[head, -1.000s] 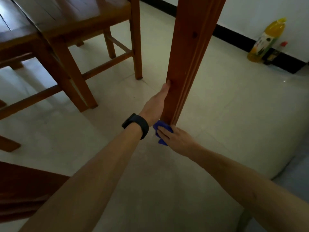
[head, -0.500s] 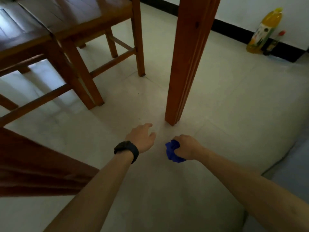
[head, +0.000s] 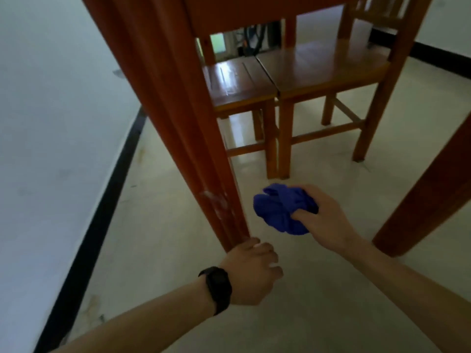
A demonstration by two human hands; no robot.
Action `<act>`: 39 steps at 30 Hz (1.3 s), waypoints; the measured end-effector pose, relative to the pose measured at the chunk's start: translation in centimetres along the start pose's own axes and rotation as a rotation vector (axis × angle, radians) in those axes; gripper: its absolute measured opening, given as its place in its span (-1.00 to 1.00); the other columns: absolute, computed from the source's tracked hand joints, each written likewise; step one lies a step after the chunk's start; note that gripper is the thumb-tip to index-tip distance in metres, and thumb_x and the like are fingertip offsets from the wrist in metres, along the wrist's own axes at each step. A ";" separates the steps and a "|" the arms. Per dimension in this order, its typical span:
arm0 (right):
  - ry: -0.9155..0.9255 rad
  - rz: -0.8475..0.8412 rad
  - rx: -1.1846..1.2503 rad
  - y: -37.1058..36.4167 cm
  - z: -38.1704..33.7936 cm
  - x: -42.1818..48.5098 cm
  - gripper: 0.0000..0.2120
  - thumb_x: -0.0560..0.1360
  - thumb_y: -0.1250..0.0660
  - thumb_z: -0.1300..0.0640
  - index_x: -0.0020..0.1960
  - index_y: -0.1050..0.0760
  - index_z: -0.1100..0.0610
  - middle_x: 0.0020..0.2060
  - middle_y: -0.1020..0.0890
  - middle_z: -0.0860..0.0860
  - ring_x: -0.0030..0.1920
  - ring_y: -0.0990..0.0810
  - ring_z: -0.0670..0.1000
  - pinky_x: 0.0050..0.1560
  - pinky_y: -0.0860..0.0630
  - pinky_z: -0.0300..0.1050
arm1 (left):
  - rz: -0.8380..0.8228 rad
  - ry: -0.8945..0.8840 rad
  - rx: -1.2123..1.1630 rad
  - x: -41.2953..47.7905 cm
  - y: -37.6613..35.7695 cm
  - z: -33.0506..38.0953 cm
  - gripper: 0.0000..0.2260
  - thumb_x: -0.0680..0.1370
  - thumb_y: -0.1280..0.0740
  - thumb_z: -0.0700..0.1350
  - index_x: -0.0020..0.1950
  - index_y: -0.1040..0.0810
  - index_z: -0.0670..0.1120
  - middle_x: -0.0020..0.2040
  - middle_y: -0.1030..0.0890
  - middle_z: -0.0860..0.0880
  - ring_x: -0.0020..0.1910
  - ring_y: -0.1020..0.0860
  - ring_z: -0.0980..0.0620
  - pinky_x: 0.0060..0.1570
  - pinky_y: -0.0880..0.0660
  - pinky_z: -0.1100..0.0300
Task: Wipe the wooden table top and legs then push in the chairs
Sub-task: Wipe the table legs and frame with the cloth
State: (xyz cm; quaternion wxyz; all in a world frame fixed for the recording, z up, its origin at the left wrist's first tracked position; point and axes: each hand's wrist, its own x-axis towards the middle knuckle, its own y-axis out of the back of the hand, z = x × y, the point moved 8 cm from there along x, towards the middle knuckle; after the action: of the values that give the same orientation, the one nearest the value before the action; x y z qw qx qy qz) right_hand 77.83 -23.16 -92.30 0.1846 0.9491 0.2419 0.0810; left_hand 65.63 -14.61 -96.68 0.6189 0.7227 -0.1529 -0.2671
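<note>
The near table leg (head: 178,123) slants across my feed from the top edge down to the floor (head: 305,314), and low on it, just above the foot, I see a pale scuffed patch (head: 216,202). The blue cloth (head: 283,210) is bunched into a ball just to the right of that leg, off the wood and above the floor. The right hand (head: 323,217) grips it, with the fingers buried in the folds and the thumb pressed in from the near side.

The left hand (head: 252,273) sits at the foot of the same leg. Its fingers are loosely curled with nothing in them. Its upper edge meets the base of the leg, though I cannot tell whether it actually touches. A black wristband (head: 219,289) circles that wrist.

A second table leg (head: 433,187) stands to the right, well apart from the first. Between them, further back under the table's apron (head: 254,14), are two wooden chairs. The left chair (head: 237,80) and the right chair (head: 323,64) have their seats edge to edge.

A white wall (head: 51,123) with a black baseboard (head: 102,200) runs along the left.
</note>
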 end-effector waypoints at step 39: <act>0.293 0.162 0.425 -2.2 -10.1 -3.8 -0.67 0.49 -0.31 -0.09 0.24 -0.38 -0.29 0.08 -0.57 -0.24 0.10 -0.58 -0.18 0.06 -0.51 -0.33 | 1.402 0.743 -1.157 -10.0 16.6 -11.2 -0.34 0.28 -0.10 0.60 0.25 -0.28 0.27 0.03 -0.54 0.52 0.06 -0.55 0.42 -0.04 -0.50 0.45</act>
State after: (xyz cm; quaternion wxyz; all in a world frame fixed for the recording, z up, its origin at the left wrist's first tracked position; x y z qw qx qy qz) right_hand 71.13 -20.08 -84.15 -0.0628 0.9611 0.2006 0.1793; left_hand 65.74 -3.07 -77.51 0.9046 0.0913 -0.1884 0.3714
